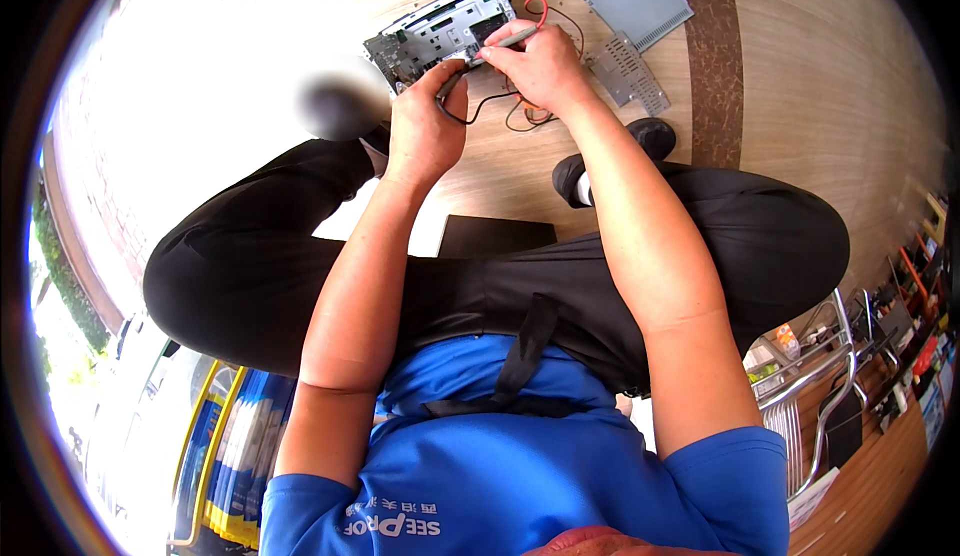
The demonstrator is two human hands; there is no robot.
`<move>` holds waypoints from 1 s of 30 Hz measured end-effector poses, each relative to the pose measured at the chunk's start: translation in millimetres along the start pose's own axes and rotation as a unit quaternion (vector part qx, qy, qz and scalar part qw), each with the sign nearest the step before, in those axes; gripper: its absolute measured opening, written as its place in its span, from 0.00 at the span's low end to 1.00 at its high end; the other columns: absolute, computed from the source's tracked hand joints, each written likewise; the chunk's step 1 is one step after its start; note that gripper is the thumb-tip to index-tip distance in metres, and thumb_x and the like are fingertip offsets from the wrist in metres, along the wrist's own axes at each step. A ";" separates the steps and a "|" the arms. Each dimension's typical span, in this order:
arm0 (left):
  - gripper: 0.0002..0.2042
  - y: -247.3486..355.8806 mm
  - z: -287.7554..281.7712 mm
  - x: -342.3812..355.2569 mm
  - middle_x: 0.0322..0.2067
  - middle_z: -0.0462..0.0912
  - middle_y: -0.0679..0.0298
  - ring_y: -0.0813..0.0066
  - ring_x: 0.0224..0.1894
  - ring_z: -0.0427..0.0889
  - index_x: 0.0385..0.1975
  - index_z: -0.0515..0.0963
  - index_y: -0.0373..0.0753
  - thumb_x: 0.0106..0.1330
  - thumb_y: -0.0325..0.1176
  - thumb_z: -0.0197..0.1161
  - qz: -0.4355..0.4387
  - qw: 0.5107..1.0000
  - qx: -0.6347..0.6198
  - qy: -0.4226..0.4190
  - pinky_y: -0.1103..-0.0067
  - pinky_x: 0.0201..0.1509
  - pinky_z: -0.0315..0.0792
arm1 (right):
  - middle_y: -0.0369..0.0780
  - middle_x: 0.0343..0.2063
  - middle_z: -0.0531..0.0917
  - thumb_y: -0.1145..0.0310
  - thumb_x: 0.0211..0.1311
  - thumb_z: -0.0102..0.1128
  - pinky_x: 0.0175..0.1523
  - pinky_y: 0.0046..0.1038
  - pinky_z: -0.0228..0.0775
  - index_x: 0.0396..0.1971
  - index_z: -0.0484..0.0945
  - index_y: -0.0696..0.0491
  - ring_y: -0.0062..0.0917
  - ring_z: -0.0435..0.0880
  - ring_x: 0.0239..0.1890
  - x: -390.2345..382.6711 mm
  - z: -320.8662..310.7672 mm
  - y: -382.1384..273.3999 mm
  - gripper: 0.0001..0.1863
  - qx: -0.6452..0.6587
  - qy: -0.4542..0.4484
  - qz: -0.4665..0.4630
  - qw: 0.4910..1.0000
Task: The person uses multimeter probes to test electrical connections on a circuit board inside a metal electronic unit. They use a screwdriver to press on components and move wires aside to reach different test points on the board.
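Observation:
An opened metal electronics chassis (428,28) with circuit parts lies tilted on the floor in front of me. My right hand (545,68) pinches a grey test probe (519,38) like a pen; a red lead (541,4) leaves its back end and its tip points down-left at the chassis edge. My left hand (425,134) is closed on a black test probe (449,85) at the chassis's near edge, and a black lead (484,103) curves from it to the right. Fingers hide both probe tips, so contact cannot be made out.
A grey metal cover (636,2) and a perforated metal plate (628,73) lie right of the chassis. Thin leads (528,116) coil below my right hand. My shoes (652,139) and crossed legs flank the work. A chair frame (835,386) stands behind right, a yellow rack (208,456) behind left.

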State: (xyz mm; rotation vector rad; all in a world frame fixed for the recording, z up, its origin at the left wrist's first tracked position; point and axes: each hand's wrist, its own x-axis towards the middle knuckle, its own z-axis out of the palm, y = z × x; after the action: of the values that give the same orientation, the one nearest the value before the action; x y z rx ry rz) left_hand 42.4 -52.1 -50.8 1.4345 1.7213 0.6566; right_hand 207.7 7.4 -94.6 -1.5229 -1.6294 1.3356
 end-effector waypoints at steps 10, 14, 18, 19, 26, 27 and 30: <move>0.12 5.3 -0.3 -0.6 0.35 0.84 0.46 0.58 0.40 0.87 0.47 0.80 0.34 0.66 0.30 0.60 0.034 0.998 0.050 0.011 0.74 0.45 0.77 | 0.35 0.21 0.85 0.66 0.56 0.69 0.29 0.23 0.72 0.32 0.84 0.55 0.16 0.81 0.23 -0.6 -0.8 -0.6 0.09 0.000 0.000 -0.005 1.000; 0.12 4.9 -1.9 -1.1 0.34 0.85 0.47 0.65 0.38 0.87 0.47 0.80 0.34 0.66 0.29 0.60 0.007 1.000 0.029 0.008 0.76 0.44 0.77 | 0.35 0.22 0.85 0.66 0.56 0.69 0.30 0.23 0.72 0.32 0.84 0.55 0.16 0.82 0.24 -0.5 -0.9 -0.2 0.09 -0.001 0.000 -0.005 1.000; 0.12 2.4 -3.3 -0.6 0.34 0.86 0.48 0.70 0.38 0.87 0.47 0.80 0.34 0.66 0.29 0.60 0.004 1.000 0.024 0.010 0.78 0.44 0.77 | 0.35 0.22 0.85 0.66 0.56 0.68 0.31 0.23 0.72 0.32 0.83 0.55 0.16 0.82 0.24 1.1 0.7 1.3 0.08 -0.011 0.002 -0.004 1.000; 0.12 2.3 -3.4 -0.6 0.34 0.86 0.48 0.70 0.39 0.87 0.47 0.80 0.34 0.66 0.29 0.60 0.004 1.000 0.023 0.006 0.78 0.44 0.77 | 0.35 0.22 0.85 0.67 0.56 0.68 0.30 0.23 0.72 0.32 0.83 0.55 0.16 0.82 0.24 1.5 1.1 2.7 0.08 -0.006 0.000 0.005 1.000; 0.12 -1.3 -2.8 -0.7 0.36 0.86 0.48 0.69 0.41 0.87 0.48 0.80 0.33 0.67 0.29 0.60 -0.011 1.000 0.016 0.003 0.78 0.46 0.77 | 0.35 0.21 0.85 0.66 0.56 0.68 0.30 0.23 0.72 0.32 0.83 0.54 0.16 0.82 0.24 1.3 1.5 2.1 0.08 0.001 0.005 -0.006 1.000; 0.13 0.7 -3.2 -1.3 0.36 0.84 0.45 0.58 0.42 0.85 0.47 0.80 0.32 0.66 0.29 0.59 -0.012 1.000 0.004 0.004 0.73 0.47 0.76 | 0.36 0.21 0.84 0.66 0.55 0.68 0.30 0.23 0.72 0.32 0.83 0.54 0.16 0.82 0.24 0.5 0.8 0.6 0.08 -0.003 0.003 0.001 1.000; 0.13 0.9 -2.8 -1.1 0.37 0.83 0.42 0.48 0.42 0.84 0.46 0.79 0.32 0.65 0.30 0.58 -0.009 1.000 -0.005 0.006 0.68 0.47 0.76 | 0.36 0.20 0.84 0.65 0.55 0.68 0.29 0.23 0.72 0.32 0.84 0.54 0.17 0.81 0.22 -0.6 -0.1 -2.4 0.09 -0.014 0.008 0.000 1.000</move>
State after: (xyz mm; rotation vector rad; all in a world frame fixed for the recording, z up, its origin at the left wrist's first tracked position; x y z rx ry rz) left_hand 40.7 -52.8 -48.2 1.4097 1.7360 0.6642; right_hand 206.9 7.2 -92.3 -1.5459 -1.6448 1.3036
